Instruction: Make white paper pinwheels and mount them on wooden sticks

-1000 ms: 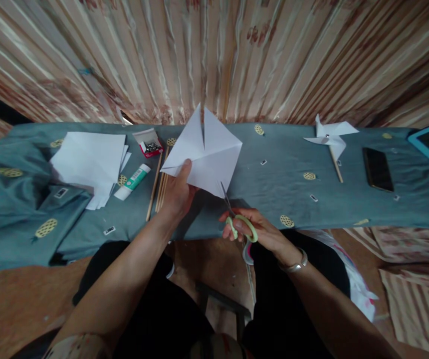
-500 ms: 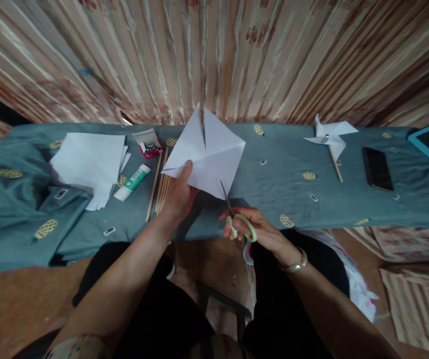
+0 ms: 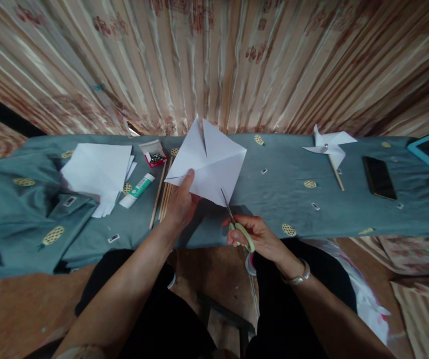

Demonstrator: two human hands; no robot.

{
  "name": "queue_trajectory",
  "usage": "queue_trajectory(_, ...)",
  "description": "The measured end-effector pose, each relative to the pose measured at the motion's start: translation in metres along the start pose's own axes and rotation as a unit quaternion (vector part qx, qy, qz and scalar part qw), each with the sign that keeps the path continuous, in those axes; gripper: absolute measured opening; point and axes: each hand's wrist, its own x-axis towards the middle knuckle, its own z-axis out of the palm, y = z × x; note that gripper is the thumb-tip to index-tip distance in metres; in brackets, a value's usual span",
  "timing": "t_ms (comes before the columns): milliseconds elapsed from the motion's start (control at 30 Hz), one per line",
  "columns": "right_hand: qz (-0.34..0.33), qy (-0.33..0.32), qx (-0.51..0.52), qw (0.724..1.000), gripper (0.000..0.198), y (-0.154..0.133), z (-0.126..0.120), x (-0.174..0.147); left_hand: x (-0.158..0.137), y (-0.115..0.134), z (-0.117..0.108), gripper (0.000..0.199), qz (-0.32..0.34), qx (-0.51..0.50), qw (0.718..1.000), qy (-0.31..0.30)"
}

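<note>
Pretty dim shot — soft dark shadow on the counter (image 3: 274, 199) just below the paper sheet (image 3: 220, 169), pale sheen on the curtain (image 3: 214, 65) beyond it, wide-angle stretch way out either side.

Smooth matt paper square (image 3: 224, 167), metal scissor blades (image 3: 229, 208), plastic-looking handles (image 3: 249, 240)

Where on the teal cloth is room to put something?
Bare cloth lies between the cut white paper square and white paper pinwheel, and in front of the flat black phone. Crowded: left of the square, thin wooden sticks, green-white tube, open red box, stacked white sheets.
</note>
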Motion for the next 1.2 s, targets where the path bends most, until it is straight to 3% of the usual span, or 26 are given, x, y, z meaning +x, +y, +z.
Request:
queue_trajectory(400,0.015,0.017,0.034,0.999,0.052,0.0053,0.0020,0.0015,-0.0010,0.0032,0.0036,0.036,0.002,0.009,1.000,0.016)
queue_trajectory(600,0.034,0.027,0.059,0.997,0.050,0.0031,0.0038,0.0024,-0.0030,0.0041,0.0061,0.021,0.009,0.026,0.999,0.024)
queue_trajectory(800,0.054,0.039,0.091,0.994,0.052,0.0000,0.0060,0.0034,-0.0013,0.0037,0.0058,0.017,0.010,0.026,0.999,0.027)
queue_trajectory(1033,0.023,0.041,0.049,0.998,0.051,0.0026,0.0035,0.0031,-0.0022,0.0008,0.0024,0.033,0.003,0.021,1.000,0.009)
queue_trajectory(1200,0.000,0.039,0.021,0.999,0.049,0.0015,0.0022,0.0029,-0.0077,-0.0033,0.0060,0.030,-0.001,0.040,0.999,0.010)
